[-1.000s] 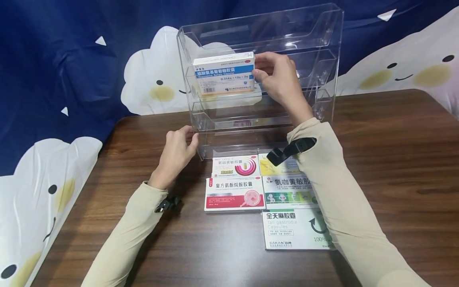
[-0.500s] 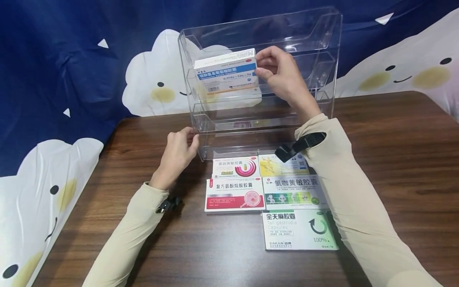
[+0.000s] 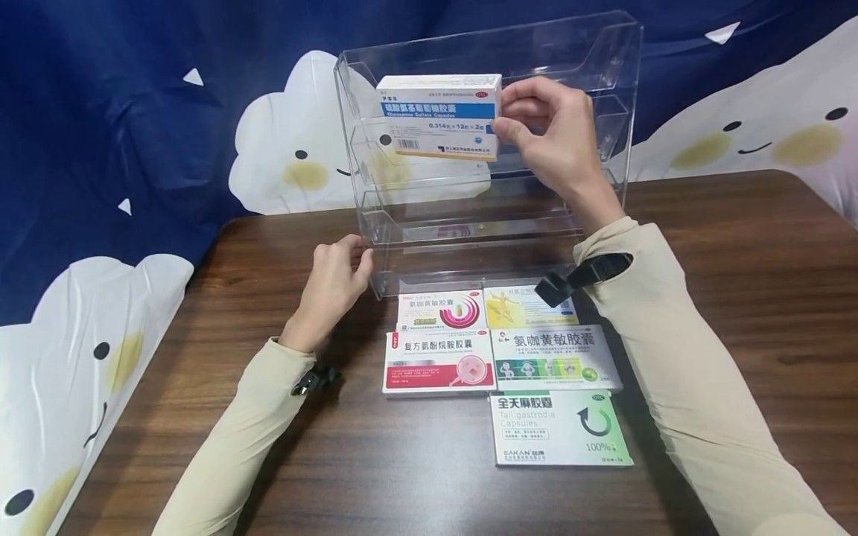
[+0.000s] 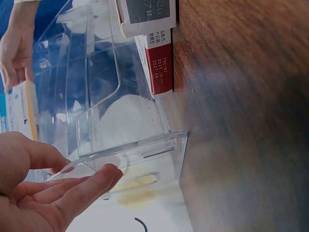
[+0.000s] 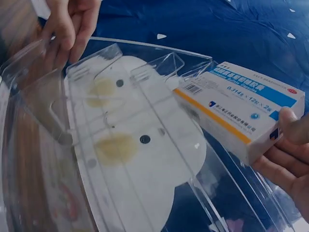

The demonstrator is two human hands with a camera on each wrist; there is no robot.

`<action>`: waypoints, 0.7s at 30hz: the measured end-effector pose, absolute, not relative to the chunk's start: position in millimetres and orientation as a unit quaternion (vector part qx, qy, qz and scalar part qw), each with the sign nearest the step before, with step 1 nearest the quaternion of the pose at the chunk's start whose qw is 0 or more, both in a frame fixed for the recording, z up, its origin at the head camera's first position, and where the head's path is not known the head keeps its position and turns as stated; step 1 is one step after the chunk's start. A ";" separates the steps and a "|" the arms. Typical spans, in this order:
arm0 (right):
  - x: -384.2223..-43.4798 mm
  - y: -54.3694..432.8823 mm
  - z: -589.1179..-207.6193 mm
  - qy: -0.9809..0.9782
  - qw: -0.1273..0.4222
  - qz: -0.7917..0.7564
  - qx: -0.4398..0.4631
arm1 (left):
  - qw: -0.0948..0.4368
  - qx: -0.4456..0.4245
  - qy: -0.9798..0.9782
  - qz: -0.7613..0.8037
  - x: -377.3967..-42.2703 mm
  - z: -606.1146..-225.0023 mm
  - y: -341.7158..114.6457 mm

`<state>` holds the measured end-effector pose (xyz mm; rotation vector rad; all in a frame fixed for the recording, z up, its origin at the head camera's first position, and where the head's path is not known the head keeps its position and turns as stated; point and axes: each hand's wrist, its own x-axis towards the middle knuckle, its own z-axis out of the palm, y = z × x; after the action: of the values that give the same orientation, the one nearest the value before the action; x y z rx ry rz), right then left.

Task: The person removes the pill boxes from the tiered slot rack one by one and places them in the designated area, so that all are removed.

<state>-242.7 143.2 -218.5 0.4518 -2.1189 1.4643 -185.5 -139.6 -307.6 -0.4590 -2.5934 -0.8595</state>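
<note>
My right hand pinches the right end of a white and blue medicine box, thumb in front and fingers behind. The box is held up in front of the upper tiers of a clear acrylic display rack. In the right wrist view the box shows its orange lower edge and overlaps the rack's far end. My left hand is at the rack's lower left side. In the left wrist view, thumb and fingers of that hand lie on either side of the rack's clear side panel, gripping it.
In front of the rack, several medicine boxes lie flat on the wooden table: a red and white one, a pink-ringed one, a yellow one, and two green and white ones, the nearest. A blue cloud-patterned curtain hangs behind.
My right hand has lifted the medicine box up and to the right, away from the rack's middle tier; it tilted on the way and is nearly level now. The left hand has stayed put.
</note>
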 end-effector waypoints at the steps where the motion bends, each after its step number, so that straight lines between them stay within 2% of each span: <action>1: -240.8 145.3 -219.4 -0.784 0.267 0.532 0.174 | 0.185 -0.162 -0.920 -0.305 -185.6 -307.6 -139.5; 6: -229.1 153.9 -220.4 -0.790 0.266 0.519 0.188 | 0.185 -0.163 -0.921 -0.303 -185.2 -307.2 -139.3; 16: -203.6 167.1 -219.7 -0.757 0.203 0.587 0.204 | 0.185 -0.160 -0.922 -0.301 -186.5 -306.2 -139.6; 21: -187.9 174.0 -225.3 -0.699 0.142 0.670 0.208 | 0.179 -0.155 -0.923 -0.303 -186.5 -306.1 -138.2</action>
<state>-187.9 174.0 -225.3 0.5999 -2.0157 1.9321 -186.5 -138.2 -306.1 -0.4376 -2.6101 -0.8578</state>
